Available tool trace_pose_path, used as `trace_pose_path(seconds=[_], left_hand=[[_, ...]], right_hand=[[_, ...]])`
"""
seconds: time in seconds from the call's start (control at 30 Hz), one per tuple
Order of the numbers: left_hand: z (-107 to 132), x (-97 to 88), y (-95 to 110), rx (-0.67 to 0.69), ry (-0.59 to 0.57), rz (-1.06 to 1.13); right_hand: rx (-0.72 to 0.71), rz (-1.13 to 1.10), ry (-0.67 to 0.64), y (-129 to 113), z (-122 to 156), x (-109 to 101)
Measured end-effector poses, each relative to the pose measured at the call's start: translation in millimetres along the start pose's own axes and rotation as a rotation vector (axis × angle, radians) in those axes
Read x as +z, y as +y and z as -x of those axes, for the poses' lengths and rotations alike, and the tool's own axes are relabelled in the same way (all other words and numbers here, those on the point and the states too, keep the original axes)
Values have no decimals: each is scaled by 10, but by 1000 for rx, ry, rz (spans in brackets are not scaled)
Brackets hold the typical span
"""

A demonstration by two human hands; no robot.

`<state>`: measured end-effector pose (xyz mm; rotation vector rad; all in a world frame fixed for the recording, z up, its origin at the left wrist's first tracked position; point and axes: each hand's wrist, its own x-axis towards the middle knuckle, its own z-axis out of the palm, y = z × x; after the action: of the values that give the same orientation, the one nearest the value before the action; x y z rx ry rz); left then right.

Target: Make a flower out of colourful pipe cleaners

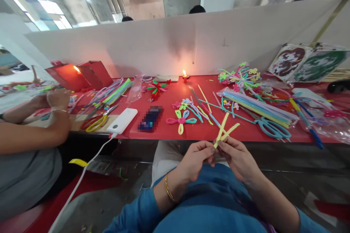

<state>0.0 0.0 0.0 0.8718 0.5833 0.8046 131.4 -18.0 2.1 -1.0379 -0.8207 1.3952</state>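
Both my hands meet over my lap, just below the front edge of the red table (pixel 169 102). My left hand (pixel 195 158) and my right hand (pixel 237 156) pinch the lower ends of two yellow pipe cleaners (pixel 224 130) that fork upward in a V. Fingers of both hands are closed on them. A gold bangle (pixel 168 189) circles my left wrist. On the table just ahead lies a finished pipe-cleaner flower (pixel 181 120) in pink, yellow and teal.
Blue scissors (pixel 272 128), a bag of coloured pipe cleaners (pixel 257 107), a lit candle (pixel 185 76), a white power bank (pixel 122 121) with its cable, yellow-red scissors (pixel 95 121) and a red box (pixel 79 74) lie on the table. A co-worker's arm (pixel 35 136) rests at left. A white partition (pixel 191 40) stands behind.
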Motion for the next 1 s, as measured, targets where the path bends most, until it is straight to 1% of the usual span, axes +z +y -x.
trace_pose_path(seconds=[0.07,0.1,0.13,0.17,0.2,0.23,0.3,0.37,0.4,0.47,0.53,0.6,0.67,0.8,0.9,1.0], left_hand=[[4,-28,-11,-70,-132,201],[5,-43,-19,-103,-196,266],[6,-57,-26,-130,-246,300],[4,-70,-32,-144,-268,295],[0,-80,-36,-147,-261,249],[-6,-87,-39,-134,-220,167],[-19,-92,-39,-62,-79,-52],[-26,-91,-31,37,63,-286],[-27,-90,-25,85,113,-392],[-19,-92,-6,156,166,-578],[-6,-97,16,192,164,-698],[8,-98,38,198,127,-726],[21,-90,53,183,99,-698],[33,-40,62,156,115,-567],[28,-6,49,144,120,-448],[16,-3,18,127,130,-339]], right_hand=[[62,-105,-73,-4,19,7],[76,-131,-108,-4,26,10],[79,-140,-131,-2,30,12],[74,-130,-142,2,31,11],[64,-106,-140,9,28,8],[49,-70,-123,18,21,2],[1,35,-52,43,0,-17],[-67,180,7,79,-26,-40],[-101,256,24,99,-38,-51],[-144,374,22,137,-57,-66],[-156,409,11,161,-61,-69],[-135,362,3,163,-51,-60],[-96,283,-9,149,-31,-42],[-63,168,4,113,0,-1],[-75,148,18,89,8,29],[-55,120,-4,68,13,56]])
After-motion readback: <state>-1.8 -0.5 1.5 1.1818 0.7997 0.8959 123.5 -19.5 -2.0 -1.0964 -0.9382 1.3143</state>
